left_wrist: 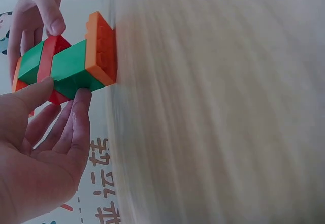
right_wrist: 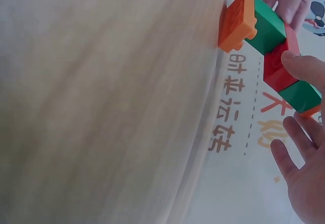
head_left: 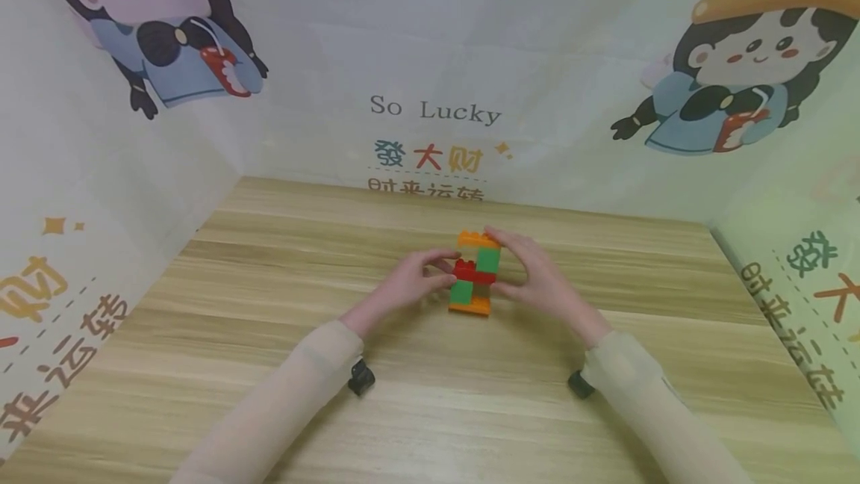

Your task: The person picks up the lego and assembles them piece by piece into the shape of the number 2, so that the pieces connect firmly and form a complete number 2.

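Observation:
A zigzag stack of toy building blocks stands upright near the middle of the wooden table [head_left: 416, 409]. From the bottom up it has an orange block [head_left: 470, 309], a green block [head_left: 460, 292] on the left, a red block [head_left: 478, 276] across the middle, a green block [head_left: 488, 260] on the right and an orange block [head_left: 478, 240] on top. My left hand [head_left: 411, 279] pinches the stack by the red and lower green blocks. My right hand [head_left: 540, 278] grips its other side, thumb on the red block [right_wrist: 278, 66], index finger by the top orange block.
Printed cloth walls [head_left: 322, 73] with cartoon figures and lettering enclose the table at the back and both sides. Small black wrist cameras sit at the left cuff [head_left: 361, 377] and the right cuff [head_left: 581, 385].

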`<state>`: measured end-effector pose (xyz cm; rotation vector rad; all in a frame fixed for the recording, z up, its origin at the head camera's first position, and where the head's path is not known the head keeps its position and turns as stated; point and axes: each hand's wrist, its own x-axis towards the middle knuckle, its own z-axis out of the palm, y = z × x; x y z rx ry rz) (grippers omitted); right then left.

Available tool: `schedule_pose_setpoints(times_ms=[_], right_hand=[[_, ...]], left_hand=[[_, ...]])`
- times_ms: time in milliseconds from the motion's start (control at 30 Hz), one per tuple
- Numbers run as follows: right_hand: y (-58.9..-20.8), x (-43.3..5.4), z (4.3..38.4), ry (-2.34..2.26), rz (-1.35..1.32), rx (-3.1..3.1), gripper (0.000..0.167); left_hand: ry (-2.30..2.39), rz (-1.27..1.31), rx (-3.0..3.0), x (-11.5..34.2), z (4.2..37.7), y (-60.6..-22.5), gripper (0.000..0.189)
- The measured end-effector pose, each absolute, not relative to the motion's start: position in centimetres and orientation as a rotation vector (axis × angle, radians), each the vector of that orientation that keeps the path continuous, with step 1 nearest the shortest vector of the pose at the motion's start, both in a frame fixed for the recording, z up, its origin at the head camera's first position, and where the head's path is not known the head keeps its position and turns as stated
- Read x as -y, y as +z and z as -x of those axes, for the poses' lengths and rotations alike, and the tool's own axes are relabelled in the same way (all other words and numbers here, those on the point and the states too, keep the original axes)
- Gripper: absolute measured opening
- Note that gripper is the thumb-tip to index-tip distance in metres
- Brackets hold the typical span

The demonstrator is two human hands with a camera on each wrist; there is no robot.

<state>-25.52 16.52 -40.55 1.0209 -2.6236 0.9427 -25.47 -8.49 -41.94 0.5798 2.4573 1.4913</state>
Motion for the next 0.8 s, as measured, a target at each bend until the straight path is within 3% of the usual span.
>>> schedule_pose_setpoints(times_ms=[467,800], right_hand=[[-40.7,-16.6,28.0,1.1,-0.937,2.775,0.087],[-40.6,-16.5,28.7,1.178,-0.952,2.903,0.09]], left_hand=[[1.159,-0.644,-2.657,8.9,24.7,-41.8,0.076],[1.13,-0.591,-2.633,9.2,24.5,-41.6,0.077]])
